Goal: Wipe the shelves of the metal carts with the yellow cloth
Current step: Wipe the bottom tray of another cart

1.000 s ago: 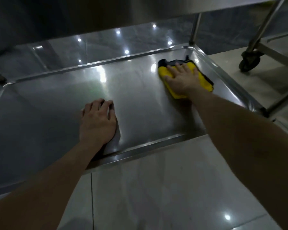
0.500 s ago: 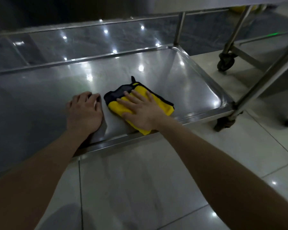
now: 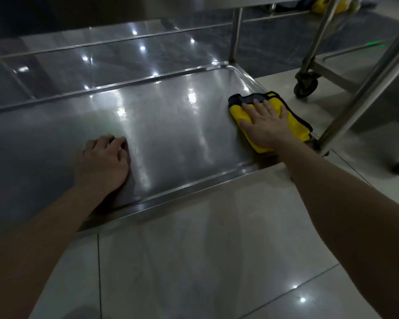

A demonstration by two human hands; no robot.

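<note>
The right hand [image 3: 266, 125] presses flat, fingers spread wide, on the folded yellow cloth [image 3: 293, 116] at the right end of the shiny steel cart shelf [image 3: 171, 125]. The left hand [image 3: 104, 164] rests on this shelf with fingers curled, holding nothing.

The cloth [image 3: 296, 124] lies on the cart shelf [image 3: 171, 125] beneath the right grip [image 3: 265, 127] — the left grip [image 3: 101, 164] rests on it well leftward, a caster wheel [image 3: 305, 85] behind, rightward.

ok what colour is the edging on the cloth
Black, bordering the yellow cloth under the right hand; head view.

no readable text, labels or numbers
</note>
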